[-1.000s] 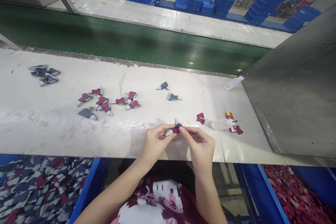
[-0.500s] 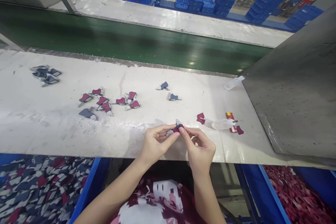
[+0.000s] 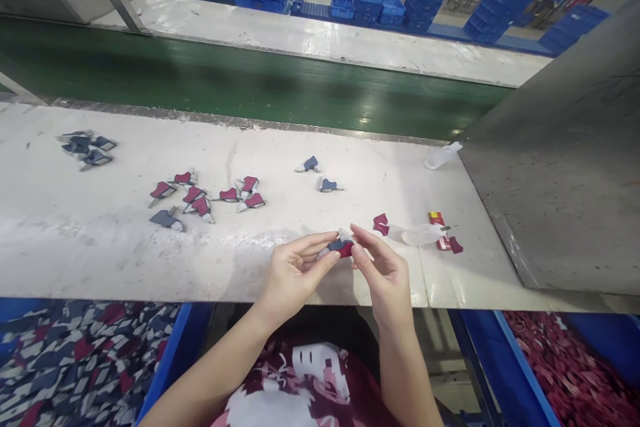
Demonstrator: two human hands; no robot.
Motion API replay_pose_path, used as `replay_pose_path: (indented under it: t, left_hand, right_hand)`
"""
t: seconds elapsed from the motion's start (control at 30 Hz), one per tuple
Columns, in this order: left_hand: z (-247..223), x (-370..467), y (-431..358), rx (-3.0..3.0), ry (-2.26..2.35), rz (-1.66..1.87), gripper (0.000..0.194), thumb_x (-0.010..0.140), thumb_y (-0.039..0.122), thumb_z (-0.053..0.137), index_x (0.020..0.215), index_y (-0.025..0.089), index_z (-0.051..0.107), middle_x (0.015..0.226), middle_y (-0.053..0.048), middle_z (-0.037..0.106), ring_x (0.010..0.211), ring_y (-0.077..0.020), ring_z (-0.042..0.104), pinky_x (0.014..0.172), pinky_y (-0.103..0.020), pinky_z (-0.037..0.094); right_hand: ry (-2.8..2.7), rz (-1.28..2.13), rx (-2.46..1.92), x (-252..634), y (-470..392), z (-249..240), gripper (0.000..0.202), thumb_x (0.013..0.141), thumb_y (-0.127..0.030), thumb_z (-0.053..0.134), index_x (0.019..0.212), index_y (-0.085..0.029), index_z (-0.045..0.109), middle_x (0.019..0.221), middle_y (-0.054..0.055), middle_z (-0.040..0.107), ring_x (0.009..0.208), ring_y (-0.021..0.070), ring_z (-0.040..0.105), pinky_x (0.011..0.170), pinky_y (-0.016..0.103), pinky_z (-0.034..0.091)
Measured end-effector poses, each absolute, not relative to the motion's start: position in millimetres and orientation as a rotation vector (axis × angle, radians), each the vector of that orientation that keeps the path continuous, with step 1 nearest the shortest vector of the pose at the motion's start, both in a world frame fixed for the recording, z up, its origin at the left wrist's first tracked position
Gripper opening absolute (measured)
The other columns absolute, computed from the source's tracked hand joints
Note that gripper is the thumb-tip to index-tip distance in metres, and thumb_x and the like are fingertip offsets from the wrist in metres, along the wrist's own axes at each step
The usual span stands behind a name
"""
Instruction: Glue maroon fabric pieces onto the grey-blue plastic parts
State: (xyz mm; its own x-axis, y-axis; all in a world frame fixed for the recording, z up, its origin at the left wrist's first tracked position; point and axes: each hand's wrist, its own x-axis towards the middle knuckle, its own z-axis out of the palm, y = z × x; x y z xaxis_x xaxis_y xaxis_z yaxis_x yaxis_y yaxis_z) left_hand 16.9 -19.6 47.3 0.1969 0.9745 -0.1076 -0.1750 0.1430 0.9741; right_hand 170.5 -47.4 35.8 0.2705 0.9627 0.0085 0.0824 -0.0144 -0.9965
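Two bare hands are shown above a pale counter (image 3: 110,247), near the middle of its near edge. The held piece (image 3: 342,248), grey, dark blue and red, is suspended between them. Its left end is pinched by the left hand (image 3: 295,273), with thumb and forefinger closed on it. At its right end, the thumb of the right hand (image 3: 385,273) is laid against the red portion; the forefinger is raised and slightly parted from that thumb, and whether the piece is touched by it cannot be told.

Toward the counter's far left corner, a dark blue cluster (image 3: 83,147) is seen. Left of the middle, red-faced pieces (image 3: 194,194) are grouped in two clusters, with a blue-grey piece (image 3: 167,218) just beside the left one. Beyond the hands, two blue-faced pieces (image 3: 329,185) are set apart from each other.

To the right of the hands, two red parts (image 3: 381,224) are placed near a translucent bottle (image 3: 423,235) lying on its side. Its tip is extended over a red-and-yellow packet (image 3: 436,219), beside which a single red part (image 3: 455,245) is found. A second bottle (image 3: 443,157) is located by the far right corner, near a metal panel (image 3: 560,167).
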Motion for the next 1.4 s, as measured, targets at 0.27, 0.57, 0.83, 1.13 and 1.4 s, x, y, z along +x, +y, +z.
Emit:
replay_pose_path:
  t: [0.27, 0.57, 0.83, 1.13, 1.4]
  left_hand:
    - [53, 15, -25, 1.267, 1.059, 1.067, 0.025, 0.083, 0.022, 0.075, 0.107, 0.019, 0.080, 0.108, -0.008, 0.079, 0.097, -0.0281, 0.077, 0.086, -0.037, 0.067]
    - [48, 22, -27, 1.372, 1.115, 1.187, 0.023, 0.085, 0.017, 0.071, 0.105, 0.018, 0.081, 0.107, -0.008, 0.079, 0.096, -0.0268, 0.078, 0.084, -0.034, 0.067]
    - [39, 22, -28, 1.612, 1.136, 1.229, 0.025, 0.090, 0.016, 0.066, 0.111, 0.018, 0.079, 0.108, -0.009, 0.079, 0.094, -0.0234, 0.078, 0.078, -0.029, 0.067]
    - [31, 16, -26, 1.531, 1.102, 1.105, 0.031, 0.091, 0.022, 0.066, 0.121, 0.019, 0.073, 0.116, -0.008, 0.077, 0.098, -0.0216, 0.076, 0.084, -0.027, 0.065]
    - [37, 10, -23, 1.352, 1.098, 1.084, 0.021, 0.091, 0.024, 0.066, 0.108, 0.018, 0.076, 0.102, -0.006, 0.080, 0.084, -0.0192, 0.077, 0.078, -0.025, 0.064]
  right_hand:
    - [-1.245, 1.000, -1.332, 168, -49, 44, 0.022, 0.098, -0.040, 0.055, 0.106, -0.023, 0.066, 0.107, 0.006, 0.068, 0.098, 0.0191, 0.065, 0.084, 0.031, 0.055]
    - [-1.322, 0.868, -1.402, 164, -48, 39, 0.022, 0.098, -0.039, 0.052, 0.108, -0.023, 0.065, 0.108, 0.007, 0.067, 0.102, 0.0208, 0.065, 0.087, 0.034, 0.055]
    - [-1.089, 0.994, -1.426, 159, -47, 30, 0.024, 0.089, -0.042, 0.068, 0.104, -0.023, 0.069, 0.102, 0.006, 0.073, 0.090, 0.0197, 0.068, 0.084, 0.034, 0.055]
    - [-0.856, 1.122, -1.309, 154, -39, 30, 0.027, 0.080, -0.045, 0.077, 0.094, -0.022, 0.075, 0.091, 0.005, 0.077, 0.085, 0.0204, 0.070, 0.079, 0.035, 0.058]
    - [-1.055, 0.932, -1.396, 161, -45, 26, 0.042, 0.072, -0.044, 0.085, 0.108, -0.024, 0.074, 0.101, 0.006, 0.073, 0.087, 0.0211, 0.067, 0.079, 0.038, 0.057]
